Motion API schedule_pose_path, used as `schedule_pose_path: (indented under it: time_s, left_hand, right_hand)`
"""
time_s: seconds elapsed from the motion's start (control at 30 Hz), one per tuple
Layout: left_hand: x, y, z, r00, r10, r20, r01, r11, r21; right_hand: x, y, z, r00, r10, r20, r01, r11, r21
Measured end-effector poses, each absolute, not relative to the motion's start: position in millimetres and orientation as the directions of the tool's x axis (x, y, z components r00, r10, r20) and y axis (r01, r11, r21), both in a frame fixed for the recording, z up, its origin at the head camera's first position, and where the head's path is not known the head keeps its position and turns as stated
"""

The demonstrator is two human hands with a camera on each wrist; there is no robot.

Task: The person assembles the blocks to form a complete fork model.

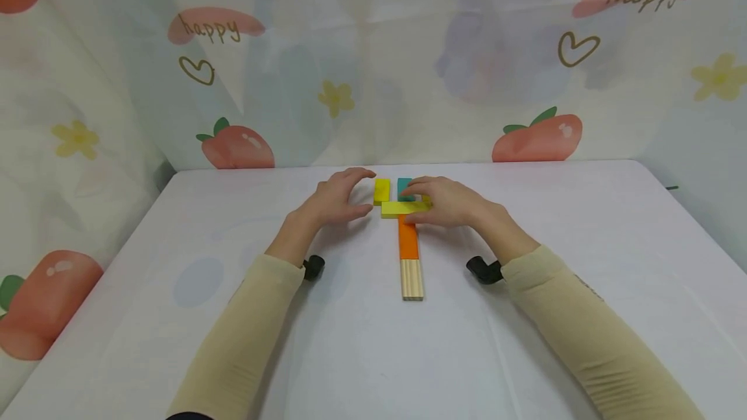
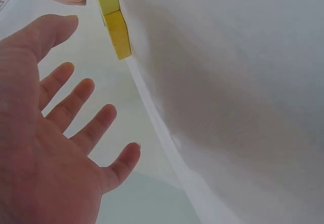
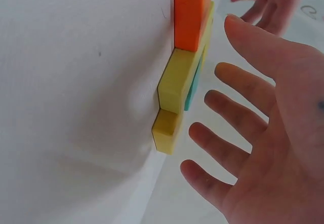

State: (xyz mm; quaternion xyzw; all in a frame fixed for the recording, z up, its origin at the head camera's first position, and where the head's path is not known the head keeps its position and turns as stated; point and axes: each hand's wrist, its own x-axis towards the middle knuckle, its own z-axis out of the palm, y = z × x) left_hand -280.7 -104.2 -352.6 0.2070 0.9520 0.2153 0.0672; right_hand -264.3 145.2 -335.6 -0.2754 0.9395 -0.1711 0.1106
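Note:
Several flat wooden blocks lie on the table in one joined shape. A pale yellow block (image 1: 397, 210) runs crosswise. Behind it are a yellow block (image 1: 382, 190) at the left, a teal block (image 1: 404, 188) in the middle and another yellow block (image 3: 166, 130) at the right, mostly hidden by a hand in the head view. In front, an orange block (image 1: 408, 242) and a plain wood block (image 1: 412, 279) continue in line. My left hand (image 1: 338, 198) hovers beside the left end, fingers spread. Over the right end my right hand (image 1: 446, 203) hangs with parted fingers, holding nothing.
A white cloth covers the table (image 1: 350, 355). Behind it stands a patterned cloth backdrop (image 1: 385, 128), with another cloth side (image 1: 76, 199) at the left. Black wrist mounts (image 1: 486, 271) stick out under both forearms, inward over the table.

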Motion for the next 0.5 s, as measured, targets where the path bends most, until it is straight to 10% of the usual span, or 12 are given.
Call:
schedule_pose_path:
  time_s: [0.5]
  left_hand:
    - [-260.7, -107.0, -336.3, -0.883, 0.45, 0.132, 0.465, 0.802, 0.375]
  right_hand:
    - [-248.4, 170.2, -321.8, -0.871, -0.492, 0.003, -0.441, 0.778, -0.447]
